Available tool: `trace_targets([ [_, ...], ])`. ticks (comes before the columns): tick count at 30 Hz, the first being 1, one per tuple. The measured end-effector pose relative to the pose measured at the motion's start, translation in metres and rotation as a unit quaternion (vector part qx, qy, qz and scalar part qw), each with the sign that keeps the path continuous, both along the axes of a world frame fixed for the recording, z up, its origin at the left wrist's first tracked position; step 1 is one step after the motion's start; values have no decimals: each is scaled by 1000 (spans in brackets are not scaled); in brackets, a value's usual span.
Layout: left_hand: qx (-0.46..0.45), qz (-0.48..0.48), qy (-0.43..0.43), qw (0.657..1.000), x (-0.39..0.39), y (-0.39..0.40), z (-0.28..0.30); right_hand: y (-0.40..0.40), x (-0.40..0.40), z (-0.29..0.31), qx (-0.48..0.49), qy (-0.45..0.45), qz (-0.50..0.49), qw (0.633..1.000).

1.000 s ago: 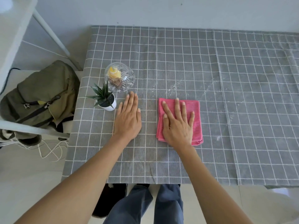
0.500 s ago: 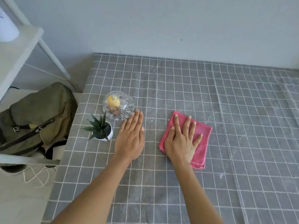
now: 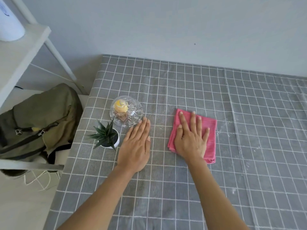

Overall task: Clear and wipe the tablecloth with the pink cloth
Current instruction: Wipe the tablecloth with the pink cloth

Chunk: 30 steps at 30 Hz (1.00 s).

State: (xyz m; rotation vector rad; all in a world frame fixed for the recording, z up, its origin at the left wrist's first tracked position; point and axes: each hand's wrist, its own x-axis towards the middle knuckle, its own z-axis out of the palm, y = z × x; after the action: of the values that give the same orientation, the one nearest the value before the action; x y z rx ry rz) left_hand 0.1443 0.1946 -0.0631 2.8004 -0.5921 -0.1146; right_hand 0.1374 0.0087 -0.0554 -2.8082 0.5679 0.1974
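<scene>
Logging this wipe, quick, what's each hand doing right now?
Left hand: open, flat on the tablecloth, holding nothing.
Right hand: open, fingers spread, pressed flat on the pink cloth.

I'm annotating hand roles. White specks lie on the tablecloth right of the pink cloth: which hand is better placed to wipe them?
Right. The right hand lies flat on the pink cloth, next to the specks. The left hand rests bare on the tablecloth, farther away.

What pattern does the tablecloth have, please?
Grey tablecloth with a white grid of lines, clear in the head view.
</scene>
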Motion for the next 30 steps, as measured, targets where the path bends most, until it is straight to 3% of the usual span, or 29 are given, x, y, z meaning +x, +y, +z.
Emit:
trace_targets([
  [3,3,5,-1,1000,-1,0,1,4,2,1,15,5,-34,999],
  [10,-2,8,5,1000,-2,-2,4,44,-37,-1,11,-21,94,995],
  [17,10,3,2,1000,-1,-1,5,11,1,3,12,5,24,1000],
  [22,3,3,5,1000,-2,-1,5,45,-34,-1,1,-10,100,995],
  [30,15,0,3,1000,-1,-1,4,37,1,2,5,-12,82,997],
])
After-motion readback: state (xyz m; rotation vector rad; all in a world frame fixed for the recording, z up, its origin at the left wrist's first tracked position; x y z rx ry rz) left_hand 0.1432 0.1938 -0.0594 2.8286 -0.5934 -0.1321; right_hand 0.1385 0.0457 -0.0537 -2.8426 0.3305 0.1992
